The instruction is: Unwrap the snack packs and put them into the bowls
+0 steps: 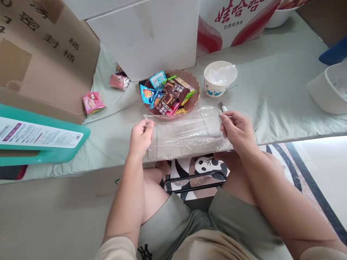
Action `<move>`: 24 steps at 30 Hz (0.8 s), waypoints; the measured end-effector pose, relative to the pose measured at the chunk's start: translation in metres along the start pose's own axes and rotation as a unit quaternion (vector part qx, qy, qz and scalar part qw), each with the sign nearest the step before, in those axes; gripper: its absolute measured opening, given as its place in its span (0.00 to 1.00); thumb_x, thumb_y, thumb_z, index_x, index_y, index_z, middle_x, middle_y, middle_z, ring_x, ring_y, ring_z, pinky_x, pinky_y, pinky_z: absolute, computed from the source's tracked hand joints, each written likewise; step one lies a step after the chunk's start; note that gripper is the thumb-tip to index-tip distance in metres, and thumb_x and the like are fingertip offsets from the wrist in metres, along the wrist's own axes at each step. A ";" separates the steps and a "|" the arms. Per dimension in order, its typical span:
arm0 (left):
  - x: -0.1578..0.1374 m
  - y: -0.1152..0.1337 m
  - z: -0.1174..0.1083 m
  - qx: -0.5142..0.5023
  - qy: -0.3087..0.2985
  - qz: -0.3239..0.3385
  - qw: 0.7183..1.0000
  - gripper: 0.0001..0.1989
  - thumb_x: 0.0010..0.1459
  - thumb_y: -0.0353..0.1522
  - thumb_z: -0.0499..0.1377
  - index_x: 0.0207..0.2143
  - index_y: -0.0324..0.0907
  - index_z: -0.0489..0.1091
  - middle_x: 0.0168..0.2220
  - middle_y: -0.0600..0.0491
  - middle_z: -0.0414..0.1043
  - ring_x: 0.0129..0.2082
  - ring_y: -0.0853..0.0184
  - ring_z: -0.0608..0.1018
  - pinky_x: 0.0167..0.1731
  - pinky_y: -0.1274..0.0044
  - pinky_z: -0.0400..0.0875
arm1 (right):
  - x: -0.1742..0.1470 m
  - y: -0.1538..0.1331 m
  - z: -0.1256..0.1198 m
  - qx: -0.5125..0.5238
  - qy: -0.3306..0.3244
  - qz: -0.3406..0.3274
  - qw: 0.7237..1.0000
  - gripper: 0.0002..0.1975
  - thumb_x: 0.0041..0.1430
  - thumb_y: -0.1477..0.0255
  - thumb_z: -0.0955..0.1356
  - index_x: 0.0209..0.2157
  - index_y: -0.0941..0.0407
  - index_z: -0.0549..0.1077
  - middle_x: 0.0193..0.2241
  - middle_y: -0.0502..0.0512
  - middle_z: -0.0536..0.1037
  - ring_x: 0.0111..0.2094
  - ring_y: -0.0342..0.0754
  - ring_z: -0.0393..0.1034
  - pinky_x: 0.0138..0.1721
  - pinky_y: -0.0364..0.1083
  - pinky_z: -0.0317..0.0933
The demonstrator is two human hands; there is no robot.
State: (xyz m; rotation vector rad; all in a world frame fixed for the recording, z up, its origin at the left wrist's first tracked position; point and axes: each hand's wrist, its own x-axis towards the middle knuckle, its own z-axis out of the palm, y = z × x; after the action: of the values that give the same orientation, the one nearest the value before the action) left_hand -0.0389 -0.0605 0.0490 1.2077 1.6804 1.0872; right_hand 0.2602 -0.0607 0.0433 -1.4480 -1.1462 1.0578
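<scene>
A sheet of clear plastic film (184, 133) is stretched between my two hands over the table's front edge. My left hand (141, 135) pinches its left end, thumb against the fingers. At the other end, my right hand (236, 127) grips the film between thumb and fingertips. A small white-and-metal object (223, 107) shows just beyond my right fingertips; whether I hold it or it lies on the table, I cannot tell. Behind the film stands a brown ribbed plate (193, 80) piled with wrapped snacks (170, 94). A paper bowl (215, 86) with crumpled clear plastic in it is to the right.
Cardboard boxes (54, 54), a white box (146, 39) and a red-and-white carton (230, 25) line the back. Pink snack packets (93, 102) lie at the left near a teal container (73, 141). A white tub (322, 88) stands at the right.
</scene>
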 end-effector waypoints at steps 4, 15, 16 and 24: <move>0.004 -0.008 -0.013 0.026 -0.033 0.019 0.999 0.12 0.62 0.43 0.60 0.34 0.44 0.71 0.13 0.62 0.58 0.10 0.74 0.59 0.11 0.83 0.51 | 0.001 -0.004 -0.003 0.127 -0.076 0.063 0.987 0.20 0.52 0.53 0.75 0.36 0.54 0.72 0.17 0.41 0.69 0.11 0.35 0.50 0.11 0.39 0.43; 0.014 0.000 -0.016 -0.116 -0.019 -0.068 0.991 0.11 0.58 0.41 0.62 0.31 0.45 0.65 0.12 0.64 0.56 0.08 0.77 0.52 0.09 0.84 0.44 | 0.000 0.017 0.015 -0.006 0.071 -0.196 0.978 0.12 0.64 0.62 0.66 0.47 0.50 0.71 0.44 0.56 0.75 0.43 0.49 0.73 0.46 0.51 0.68; 0.015 0.001 -0.016 -0.123 -0.015 -0.081 0.989 0.11 0.59 0.40 0.61 0.31 0.45 0.65 0.12 0.64 0.56 0.09 0.78 0.52 0.09 0.84 0.44 | -0.002 0.017 0.015 -0.032 0.044 -0.249 0.967 0.14 0.64 0.60 0.65 0.48 0.51 0.70 0.44 0.57 0.75 0.45 0.52 0.72 0.49 0.53 0.67; 0.019 0.003 -0.017 -0.142 0.043 -0.125 0.981 0.08 0.59 0.34 0.60 0.30 0.43 0.65 0.15 0.63 0.57 0.12 0.78 0.58 0.10 0.86 0.45 | -0.028 0.017 0.022 -0.293 -0.225 -0.373 0.851 0.15 0.64 0.74 0.65 0.51 0.50 0.72 0.31 0.52 0.80 0.33 0.50 0.74 0.48 0.55 0.67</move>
State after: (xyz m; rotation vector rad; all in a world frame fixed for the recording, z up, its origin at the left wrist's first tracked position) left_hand -0.0580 -0.0452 0.0553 0.7558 1.6242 1.1866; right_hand 0.2362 -0.0860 0.0244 -0.9967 -2.2866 0.4918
